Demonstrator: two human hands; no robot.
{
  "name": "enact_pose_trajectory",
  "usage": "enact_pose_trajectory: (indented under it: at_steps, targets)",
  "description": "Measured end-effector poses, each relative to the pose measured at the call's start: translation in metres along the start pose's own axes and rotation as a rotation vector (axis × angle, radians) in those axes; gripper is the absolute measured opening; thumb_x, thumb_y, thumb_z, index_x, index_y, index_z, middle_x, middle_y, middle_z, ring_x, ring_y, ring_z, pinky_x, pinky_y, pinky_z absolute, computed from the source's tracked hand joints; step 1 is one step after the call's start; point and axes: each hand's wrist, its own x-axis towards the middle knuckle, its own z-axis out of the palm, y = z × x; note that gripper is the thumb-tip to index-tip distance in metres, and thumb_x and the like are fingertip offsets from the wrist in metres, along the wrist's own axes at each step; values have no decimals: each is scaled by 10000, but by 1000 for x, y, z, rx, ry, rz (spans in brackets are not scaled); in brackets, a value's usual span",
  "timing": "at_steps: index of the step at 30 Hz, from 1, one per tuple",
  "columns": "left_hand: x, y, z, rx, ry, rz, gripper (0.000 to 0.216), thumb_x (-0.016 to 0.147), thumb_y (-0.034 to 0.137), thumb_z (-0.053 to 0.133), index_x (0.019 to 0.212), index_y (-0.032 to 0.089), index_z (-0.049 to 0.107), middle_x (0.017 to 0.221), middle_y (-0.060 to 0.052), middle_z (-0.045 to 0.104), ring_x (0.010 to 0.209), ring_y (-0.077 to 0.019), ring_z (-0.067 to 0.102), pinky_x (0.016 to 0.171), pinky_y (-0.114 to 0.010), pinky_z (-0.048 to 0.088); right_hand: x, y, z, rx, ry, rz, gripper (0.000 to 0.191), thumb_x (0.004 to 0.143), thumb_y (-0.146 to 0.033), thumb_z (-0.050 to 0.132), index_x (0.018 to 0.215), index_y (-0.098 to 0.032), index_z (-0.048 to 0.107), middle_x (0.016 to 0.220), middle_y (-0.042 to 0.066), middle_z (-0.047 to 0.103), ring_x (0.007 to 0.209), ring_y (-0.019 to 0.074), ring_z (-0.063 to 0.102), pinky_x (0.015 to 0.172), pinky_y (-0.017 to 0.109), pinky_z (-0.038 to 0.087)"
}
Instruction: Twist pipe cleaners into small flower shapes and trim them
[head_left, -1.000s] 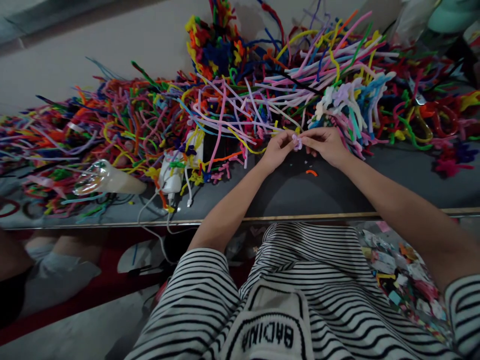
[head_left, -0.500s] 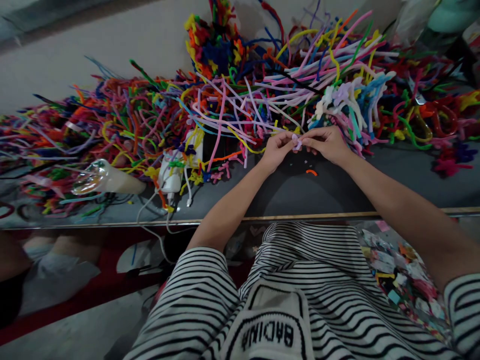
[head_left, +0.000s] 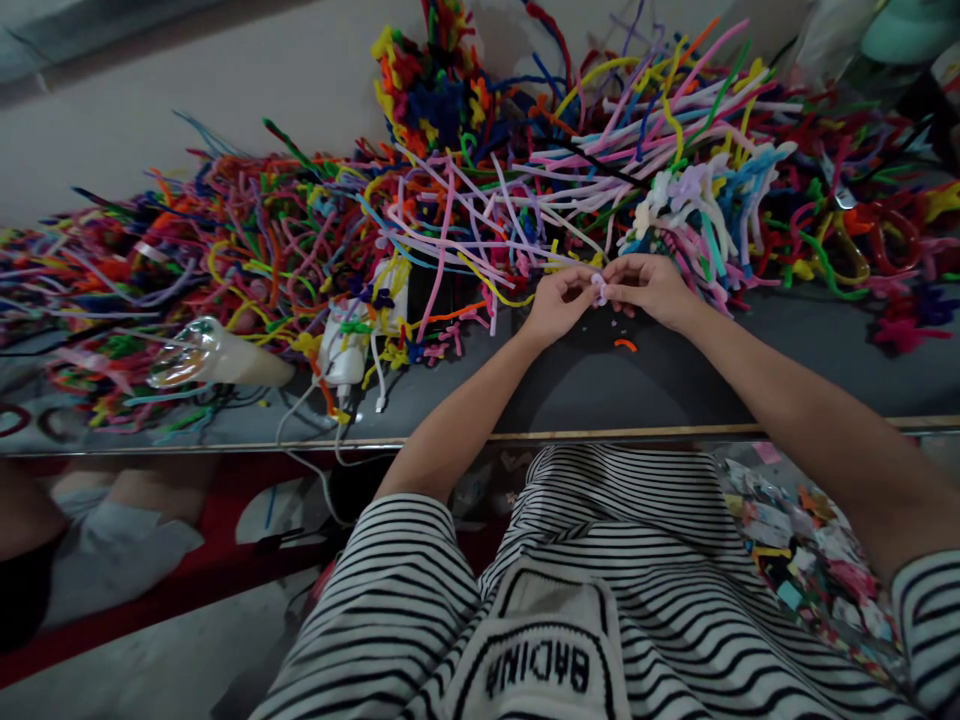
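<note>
Between my fingertips, just above the grey tabletop, is a small lilac pipe cleaner piece bent into loops. My left hand pinches it from the left. My right hand pinches it from the right, partly covering it. A short orange pipe cleaner scrap lies on the table below my hands, with a few tiny bits near it. Right behind my right hand is a bunch of pastel pipe cleaner shapes in white, blue and lilac.
Tangled pipe cleaners line the back of the table. Scissors with orange handles lie at the right. A white charger with cables and a clear-wrapped roll are at left. Someone's legs show at lower left; a scrap-filled bag stands below right.
Both hands stay pinched on the lilac piece, with slight finger shifts and a small turn of the piece. The whole view has moved a little.
</note>
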Motion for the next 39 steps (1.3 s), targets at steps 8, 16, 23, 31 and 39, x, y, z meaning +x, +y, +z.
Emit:
enact_pose_trajectory:
  at_steps: [8, 16, 23, 31, 39]
  targets:
    - [-3, -1, 0, 116, 35, -30, 389, 820, 525, 817, 891, 149, 747, 808, -32, 756, 697, -104, 685, 687, -230, 560, 0, 6, -2, -131, -11, -50, 521, 640, -591, 927, 904, -213, 681, 751, 19, 709, 556, 124, 577, 433, 265, 423]
    - [2, 5, 4, -82, 61, -214, 306, 868, 456, 798, 834, 157, 745, 723, -19, 735, 630, -84, 655, 626, -205, 532, -11, -6, 5, -625, 246, -461, 229, 913, -473, 744, 934, -259, 823, 972, 63, 779, 898, 231, 721, 835, 402, 573]
    - [2, 11, 7, -167, 74, -258, 271, 851, 413, 825, 811, 160, 736, 711, -6, 724, 625, -74, 644, 608, -193, 506, -10, -1, 6, -730, 260, -525, 198, 960, -414, 694, 1001, -281, 834, 1004, 52, 794, 909, 223, 736, 830, 384, 574]
    - [1, 16, 11, -260, 55, -384, 179, 863, 277, 791, 778, 157, 689, 720, 18, 703, 635, -56, 643, 653, -189, 518, -9, 2, 12, -682, 324, -494, 234, 975, -425, 659, 925, -254, 812, 960, 65, 777, 913, 236, 715, 860, 404, 566]
    - [3, 13, 12, -243, 81, -463, 123, 912, 207, 707, 797, 163, 709, 726, -5, 716, 644, -77, 647, 654, -219, 511, -12, 1, 17, -564, 372, -364, 302, 912, -564, 703, 873, -284, 809, 946, 69, 766, 972, 286, 701, 919, 465, 559]
